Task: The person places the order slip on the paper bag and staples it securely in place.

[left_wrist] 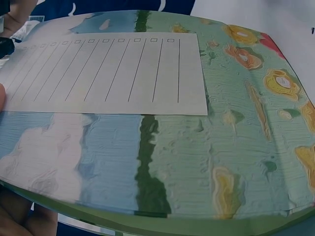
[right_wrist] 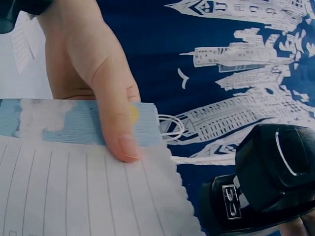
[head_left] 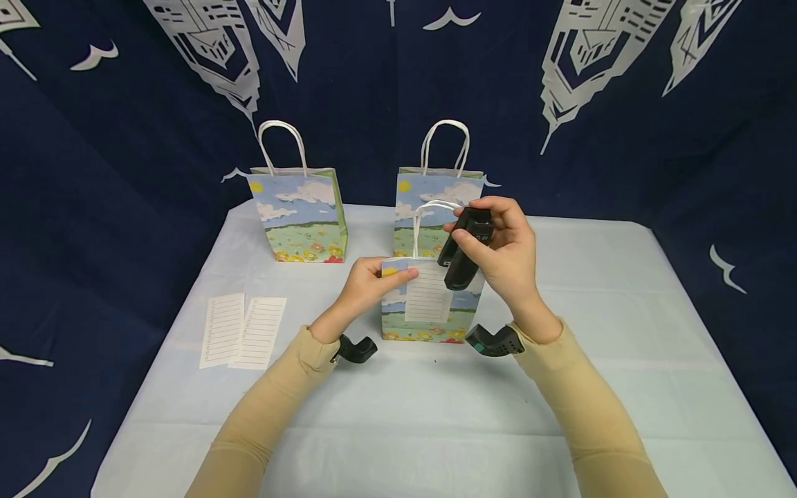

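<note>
My left hand (head_left: 366,285) pinches the upper left of a paper gift bag (head_left: 398,328) printed with sky, clouds and flowers. Its thumb lies over a lined sheet (head_left: 428,299), which rests against the bag's front. In the right wrist view the sheet's scalloped edge runs along the bag's top. A black stapler (head_left: 463,266) is gripped in my right hand (head_left: 512,250), beside the top of the bag. Its jaws stand apart in the right wrist view, close to the sheet's edge. White twisted handles (head_left: 416,228) rise from the bag.
Two matching gift bags stand upright at the back, one on the left (head_left: 305,214) and one (head_left: 407,207) partly behind the held bag. Two lined sheets (head_left: 223,330) overlap on the white table (head_left: 349,429) at left. A dark blue patterned cloth (head_left: 386,83) hangs behind.
</note>
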Demonstrator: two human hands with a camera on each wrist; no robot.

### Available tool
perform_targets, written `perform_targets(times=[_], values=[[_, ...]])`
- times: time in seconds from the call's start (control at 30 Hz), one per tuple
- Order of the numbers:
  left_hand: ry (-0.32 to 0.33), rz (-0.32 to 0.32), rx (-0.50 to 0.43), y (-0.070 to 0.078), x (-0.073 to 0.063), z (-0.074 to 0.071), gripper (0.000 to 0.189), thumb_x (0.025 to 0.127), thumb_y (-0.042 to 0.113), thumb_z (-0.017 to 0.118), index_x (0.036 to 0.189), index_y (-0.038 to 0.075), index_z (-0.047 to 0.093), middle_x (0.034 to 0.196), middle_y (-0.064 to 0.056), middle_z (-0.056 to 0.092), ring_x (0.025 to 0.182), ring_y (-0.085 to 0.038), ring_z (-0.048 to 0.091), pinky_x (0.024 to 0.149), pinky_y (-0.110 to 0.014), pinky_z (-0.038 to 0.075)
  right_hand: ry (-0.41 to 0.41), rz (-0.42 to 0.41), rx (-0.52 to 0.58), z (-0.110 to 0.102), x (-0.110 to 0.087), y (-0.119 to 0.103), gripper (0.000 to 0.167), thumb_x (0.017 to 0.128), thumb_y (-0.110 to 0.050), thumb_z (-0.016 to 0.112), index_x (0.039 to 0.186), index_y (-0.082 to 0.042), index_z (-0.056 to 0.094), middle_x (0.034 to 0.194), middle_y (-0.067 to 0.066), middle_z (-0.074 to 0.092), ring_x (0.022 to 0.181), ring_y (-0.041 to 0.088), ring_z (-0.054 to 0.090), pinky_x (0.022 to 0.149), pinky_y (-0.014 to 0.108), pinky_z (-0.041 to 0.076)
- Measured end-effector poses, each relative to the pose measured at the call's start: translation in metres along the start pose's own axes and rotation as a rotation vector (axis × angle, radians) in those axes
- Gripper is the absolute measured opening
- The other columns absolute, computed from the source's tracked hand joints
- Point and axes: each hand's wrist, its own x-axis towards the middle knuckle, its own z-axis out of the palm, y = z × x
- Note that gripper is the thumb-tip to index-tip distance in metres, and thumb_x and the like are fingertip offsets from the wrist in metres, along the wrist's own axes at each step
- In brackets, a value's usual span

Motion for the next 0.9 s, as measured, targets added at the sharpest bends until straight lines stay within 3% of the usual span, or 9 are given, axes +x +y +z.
perform_targets(times=[0.17,0.4,0.5,0.77,0.9], values=[[-0.006,0.017,0.007,0.001,0.0,0.0,0.058,0.085,0.028,0.072,0.047,0.011,0.031,0.043,-0.001,0.023,0.038,-0.019,0.02,0.041,-0.027,0.017,0.004,-0.031,-0.053,0.005,0.001,0.006,0.034,0.082,0.005,0.069,0.111,0.008,0.052,0.101,0.015,0.062,0.085,0.026,0.068,0.079,0.04,0.054],[0.008,0.01,0.038,0.0,0.0,0.0,0.057,0.085,0.019,0.072,0.047,0.01,0.03,0.041,0.001,0.022,0.036,-0.017,0.02,0.04,-0.026,0.016,0.021,-0.07,-0.118,0.011,0.003,0.011,0.039,0.081,0.0,0.071,0.11,0.013,0.049,0.101,0.029,0.059,0.086,0.025,0.068,0.077,0.038,0.054],[0.007,-0.002,0.049,0.002,0.0,0.001,0.056,0.086,0.015,0.071,0.047,0.01,0.03,0.042,0.002,0.023,0.036,-0.016,0.02,0.041,-0.025,0.017,0.016,-0.091,-0.155,0.012,0.004,0.015,0.038,0.081,0.001,0.071,0.11,0.014,0.049,0.102,0.024,0.061,0.086,0.023,0.068,0.075,0.036,0.055],[-0.007,0.017,0.049,0.029,-0.005,0.002,0.051,0.087,0.006,0.067,0.048,0.007,0.033,0.043,0.007,0.025,0.039,-0.011,0.021,0.043,-0.023,0.019,-0.007,-0.131,-0.242,0.016,0.003,0.024,0.036,0.078,0.009,0.07,0.109,0.011,0.051,0.1,0.023,0.062,0.086,0.022,0.068,0.069,0.029,0.055],[-0.001,0.028,0.059,0.031,-0.005,0.002,0.05,0.086,0.005,0.067,0.048,0.006,0.034,0.044,0.007,0.025,0.039,-0.01,0.022,0.043,-0.023,0.02,-0.009,-0.141,-0.289,0.018,0.003,0.026,0.038,0.076,0.012,0.07,0.109,0.01,0.052,0.099,0.024,0.062,0.085,0.018,0.068,0.067,0.027,0.054]])
